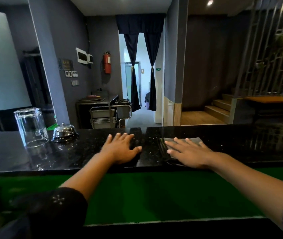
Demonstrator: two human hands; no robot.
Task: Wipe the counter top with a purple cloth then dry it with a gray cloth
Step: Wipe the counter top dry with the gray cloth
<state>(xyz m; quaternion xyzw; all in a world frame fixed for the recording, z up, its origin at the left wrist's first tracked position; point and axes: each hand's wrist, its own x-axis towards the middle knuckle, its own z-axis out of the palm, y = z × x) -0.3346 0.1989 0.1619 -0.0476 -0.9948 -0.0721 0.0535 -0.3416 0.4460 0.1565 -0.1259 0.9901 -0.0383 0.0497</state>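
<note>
One gray cloth (191, 140) lies flat on the shiny black counter top (240, 145). To the left stand an upside-down glass (31, 127) and a silver bell (64, 132). The right hand (189, 152) presses flat on the cloth, fingers straight and spread. The left hand (121, 149) rests flat on the bare counter, fingers spread too.

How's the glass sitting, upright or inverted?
Inverted. The glass stands on the counter with its thick base on top and its rim down, beside the bell.
</note>
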